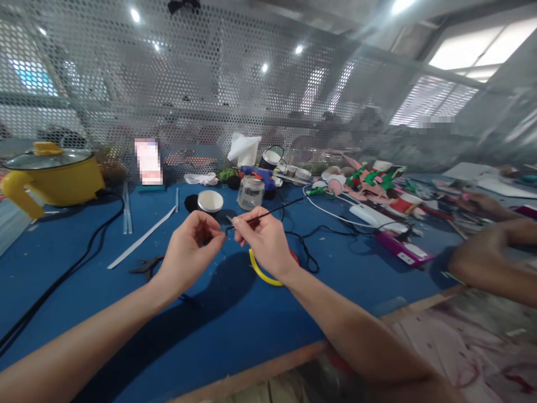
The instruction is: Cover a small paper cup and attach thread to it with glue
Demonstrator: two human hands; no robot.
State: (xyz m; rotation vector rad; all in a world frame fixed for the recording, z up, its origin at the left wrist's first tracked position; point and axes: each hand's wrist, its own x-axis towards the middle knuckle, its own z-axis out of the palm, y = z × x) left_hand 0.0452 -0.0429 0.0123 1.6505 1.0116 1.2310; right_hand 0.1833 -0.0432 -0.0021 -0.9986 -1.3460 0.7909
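Above the blue tabletop, my left hand [191,243] and my right hand [262,238] are close together, both closed in a pinch. A thin black cord [268,212] passes through my right fingers and runs off to the upper right. Its short end reaches my left fingertips, which close at that end. A small grey pointed tip [229,219] shows by my right thumb; its kind is unclear. Dark-jawed pliers [146,267] lie beside my left wrist, partly hidden. Beneath my right hand lies a curved yellow piece [264,274], mostly covered.
Behind my hands stand a white-topped round tub [210,200], a glass jar [250,193] and a blue glue gun [258,174]. A yellow electric pot [62,176] and a phone [149,162] are left. Rightward lie a purple power strip [405,250], craft pieces and another person's arm [495,260].
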